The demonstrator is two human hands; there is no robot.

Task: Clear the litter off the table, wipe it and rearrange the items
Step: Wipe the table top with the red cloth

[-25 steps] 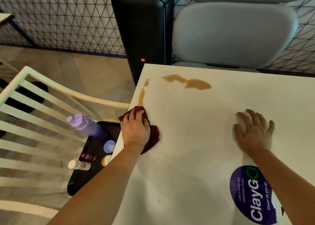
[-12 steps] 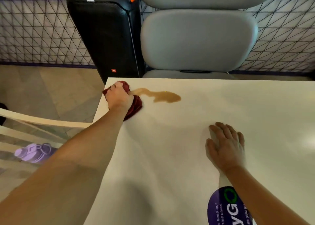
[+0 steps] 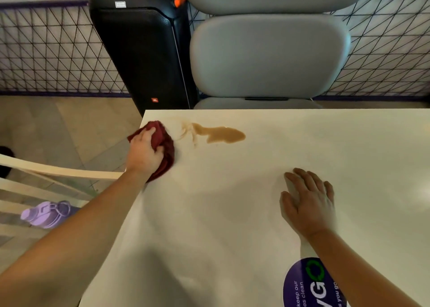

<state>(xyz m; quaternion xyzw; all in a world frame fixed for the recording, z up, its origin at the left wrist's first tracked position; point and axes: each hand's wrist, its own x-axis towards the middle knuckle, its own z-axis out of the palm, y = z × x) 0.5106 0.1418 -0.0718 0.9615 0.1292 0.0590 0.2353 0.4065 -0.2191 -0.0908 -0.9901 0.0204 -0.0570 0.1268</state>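
Left hand [image 3: 144,152] is bunched down on a dark red cloth [image 3: 164,150], fingers curled over it, pressing it flat at the far left corner of the white table [image 3: 209,213]. Right hand [image 3: 307,202] is spread flat, palm down, holding nothing. The brown spill [image 3: 221,135] sits just right of the cloth, thin streaks trailing toward it. Risk I see: a fast swipe could push liquid off the far edge, or just smear it. Grey chair [image 3: 267,57], black speaker [image 3: 144,50] and mesh fence [image 3: 46,50] behind.

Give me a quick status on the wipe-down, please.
Left hand gripping red cloth at table's far-left corner. Right hand flat, empty. Brown spill beside cloth, unwiped. Path clear.
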